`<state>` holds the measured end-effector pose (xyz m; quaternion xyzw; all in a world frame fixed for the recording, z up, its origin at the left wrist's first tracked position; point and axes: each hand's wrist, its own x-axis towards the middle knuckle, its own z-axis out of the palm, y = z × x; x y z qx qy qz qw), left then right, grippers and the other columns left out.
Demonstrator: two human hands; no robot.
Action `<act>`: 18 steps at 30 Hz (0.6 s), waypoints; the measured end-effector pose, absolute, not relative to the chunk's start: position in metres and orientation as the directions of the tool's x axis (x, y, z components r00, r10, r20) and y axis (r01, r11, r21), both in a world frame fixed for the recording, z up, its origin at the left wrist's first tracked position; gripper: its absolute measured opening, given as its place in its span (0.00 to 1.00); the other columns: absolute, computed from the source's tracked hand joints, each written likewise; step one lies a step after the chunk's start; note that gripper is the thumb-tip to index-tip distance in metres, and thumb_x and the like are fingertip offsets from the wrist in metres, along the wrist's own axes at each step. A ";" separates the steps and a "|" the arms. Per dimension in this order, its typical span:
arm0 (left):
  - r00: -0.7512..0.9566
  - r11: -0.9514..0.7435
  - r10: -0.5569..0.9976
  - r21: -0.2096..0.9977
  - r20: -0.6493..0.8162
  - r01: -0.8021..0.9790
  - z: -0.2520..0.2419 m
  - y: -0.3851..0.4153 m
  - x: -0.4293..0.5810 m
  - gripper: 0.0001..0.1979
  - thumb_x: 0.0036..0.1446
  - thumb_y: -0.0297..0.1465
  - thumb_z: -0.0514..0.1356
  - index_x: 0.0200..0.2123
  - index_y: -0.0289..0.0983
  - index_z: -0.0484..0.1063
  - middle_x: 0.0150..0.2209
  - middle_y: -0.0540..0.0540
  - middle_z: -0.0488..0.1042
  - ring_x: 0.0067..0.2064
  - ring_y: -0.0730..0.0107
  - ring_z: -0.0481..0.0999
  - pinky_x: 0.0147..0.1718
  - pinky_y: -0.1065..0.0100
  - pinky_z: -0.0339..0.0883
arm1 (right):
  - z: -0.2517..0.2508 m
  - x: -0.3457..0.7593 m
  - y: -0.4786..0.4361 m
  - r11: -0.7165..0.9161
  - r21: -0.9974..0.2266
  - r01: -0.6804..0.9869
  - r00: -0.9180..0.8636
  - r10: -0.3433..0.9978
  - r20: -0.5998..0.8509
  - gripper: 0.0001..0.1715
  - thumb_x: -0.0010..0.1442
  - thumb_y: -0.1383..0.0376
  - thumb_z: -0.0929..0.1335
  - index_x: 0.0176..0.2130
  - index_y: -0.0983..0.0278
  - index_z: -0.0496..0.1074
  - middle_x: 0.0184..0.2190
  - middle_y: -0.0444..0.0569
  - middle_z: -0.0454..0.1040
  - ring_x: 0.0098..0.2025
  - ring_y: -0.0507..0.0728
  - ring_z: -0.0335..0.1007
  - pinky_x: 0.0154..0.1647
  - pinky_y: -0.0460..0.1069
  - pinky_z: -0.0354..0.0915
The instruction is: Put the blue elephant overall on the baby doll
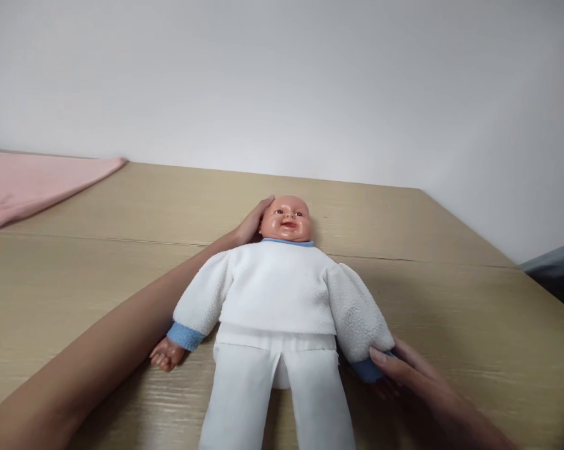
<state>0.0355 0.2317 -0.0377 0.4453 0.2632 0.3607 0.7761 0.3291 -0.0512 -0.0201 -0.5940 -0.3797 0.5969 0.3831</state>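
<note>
A baby doll (277,294) in a white fleece top with blue cuffs and white trousers lies on its back on the wooden table (450,300), head toward the wall. My left hand (251,224) cups the left side of the doll's head, fingers curved round it. My right hand (403,372) rests on the blue cuff of the doll's sleeve on the right, thumb over the cuff and fingers closed round the wrist; the doll's hand there is hidden. The doll's other hand lies bare on the table near my left forearm.
A pink cloth (24,184) lies at the table's far left corner. A plain white wall (310,81) rises behind the table. The table's right edge runs diagonally, with a dark floor area (556,278) beyond it.
</note>
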 end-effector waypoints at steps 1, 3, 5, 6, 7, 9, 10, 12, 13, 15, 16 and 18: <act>0.603 0.346 0.793 0.879 -0.087 -0.329 -0.038 0.231 0.034 0.38 0.65 0.65 0.63 0.55 0.37 0.86 0.54 0.34 0.89 0.61 0.35 0.86 0.67 0.47 0.77 | -0.013 0.333 -0.050 -0.392 -0.913 0.114 0.004 0.919 -0.394 0.33 0.57 0.36 0.82 0.38 0.62 0.85 0.27 0.45 0.75 0.31 0.56 0.67 0.34 0.50 0.66; 0.595 0.345 0.799 0.876 -0.087 -0.336 -0.039 0.228 0.031 0.37 0.65 0.64 0.64 0.55 0.37 0.86 0.56 0.34 0.89 0.62 0.36 0.85 0.68 0.46 0.76 | -0.003 0.340 -0.046 -0.324 -0.887 0.329 0.002 0.939 -0.343 0.35 0.61 0.33 0.78 0.40 0.62 0.84 0.29 0.47 0.77 0.33 0.58 0.70 0.35 0.51 0.67; 0.534 0.302 0.842 0.885 -0.075 -0.354 -0.039 0.225 0.025 0.33 0.65 0.61 0.66 0.53 0.39 0.86 0.57 0.37 0.88 0.64 0.38 0.84 0.70 0.47 0.74 | 0.005 0.343 -0.042 -0.246 -0.838 0.488 -0.023 0.956 -0.294 0.36 0.64 0.32 0.74 0.38 0.61 0.83 0.29 0.48 0.78 0.32 0.60 0.71 0.35 0.52 0.66; 0.475 0.261 0.878 0.892 -0.061 -0.368 -0.040 0.224 0.021 0.29 0.66 0.58 0.67 0.53 0.40 0.86 0.57 0.38 0.88 0.65 0.40 0.83 0.71 0.48 0.73 | 0.007 0.344 -0.041 -0.201 -0.814 0.546 -0.038 0.964 -0.264 0.35 0.66 0.32 0.73 0.37 0.61 0.82 0.29 0.49 0.79 0.32 0.61 0.72 0.34 0.52 0.66; 0.403 0.212 0.914 0.899 -0.043 -0.384 -0.039 0.221 0.016 0.26 0.66 0.55 0.67 0.52 0.40 0.86 0.58 0.39 0.87 0.67 0.42 0.82 0.72 0.49 0.72 | 0.009 0.344 -0.040 -0.152 -0.791 0.592 -0.047 0.974 -0.223 0.34 0.67 0.33 0.72 0.36 0.61 0.81 0.29 0.49 0.80 0.32 0.62 0.73 0.35 0.53 0.66; 0.269 0.126 0.963 0.905 -0.013 -0.407 -0.039 0.215 0.006 0.22 0.67 0.50 0.68 0.52 0.40 0.85 0.61 0.39 0.85 0.70 0.46 0.78 0.74 0.52 0.70 | 0.009 0.343 -0.039 -0.055 -0.742 0.668 -0.056 0.991 -0.124 0.32 0.68 0.36 0.71 0.35 0.60 0.79 0.29 0.50 0.81 0.33 0.64 0.75 0.35 0.54 0.66; 0.222 0.100 0.975 0.906 -0.007 -0.412 -0.038 0.211 0.000 0.21 0.67 0.48 0.67 0.52 0.40 0.84 0.63 0.38 0.84 0.72 0.47 0.77 0.74 0.52 0.69 | 0.009 0.342 -0.039 -0.013 -0.718 0.696 -0.062 0.995 -0.079 0.30 0.68 0.37 0.72 0.36 0.60 0.79 0.30 0.50 0.82 0.34 0.64 0.76 0.36 0.54 0.66; 0.164 0.077 0.986 0.909 -0.010 -0.409 -0.036 0.200 -0.011 0.20 0.66 0.47 0.66 0.52 0.39 0.83 0.66 0.36 0.81 0.73 0.47 0.75 0.75 0.52 0.68 | 0.006 0.343 -0.038 0.052 -0.681 0.730 -0.081 0.997 -0.011 0.29 0.69 0.39 0.71 0.36 0.60 0.79 0.32 0.50 0.83 0.35 0.65 0.76 0.38 0.55 0.66; 0.140 0.070 0.990 0.914 -0.014 -0.400 -0.035 0.194 -0.016 0.20 0.65 0.46 0.66 0.52 0.39 0.82 0.66 0.35 0.80 0.73 0.47 0.75 0.75 0.51 0.67 | 0.004 0.344 -0.036 0.074 -0.668 0.740 -0.094 0.996 0.005 0.28 0.70 0.39 0.71 0.36 0.60 0.79 0.33 0.51 0.83 0.35 0.65 0.76 0.39 0.55 0.66; 0.087 0.049 0.996 0.928 -0.018 -0.369 -0.034 0.178 -0.026 0.21 0.65 0.46 0.64 0.52 0.38 0.81 0.67 0.34 0.80 0.72 0.46 0.76 0.75 0.48 0.67 | 0.001 0.345 -0.030 0.092 -0.655 0.750 -0.103 0.994 0.022 0.28 0.70 0.39 0.71 0.39 0.61 0.80 0.36 0.52 0.83 0.38 0.66 0.77 0.42 0.57 0.68; 0.059 0.035 0.998 0.937 -0.015 -0.348 -0.033 0.169 -0.030 0.21 0.65 0.46 0.63 0.52 0.38 0.81 0.67 0.34 0.80 0.71 0.45 0.76 0.75 0.47 0.67 | 0.000 0.345 -0.029 0.093 -0.652 0.752 -0.091 0.995 0.038 0.29 0.69 0.39 0.71 0.44 0.62 0.81 0.39 0.54 0.84 0.41 0.67 0.78 0.45 0.58 0.70; -0.006 -0.003 1.000 0.956 0.001 -0.293 -0.029 0.149 -0.037 0.21 0.66 0.47 0.61 0.51 0.38 0.80 0.66 0.33 0.80 0.70 0.44 0.77 0.74 0.45 0.67 | 0.002 0.342 -0.033 0.102 -0.649 0.754 -0.030 0.992 0.122 0.34 0.66 0.40 0.72 0.55 0.64 0.80 0.49 0.60 0.84 0.50 0.71 0.80 0.54 0.63 0.72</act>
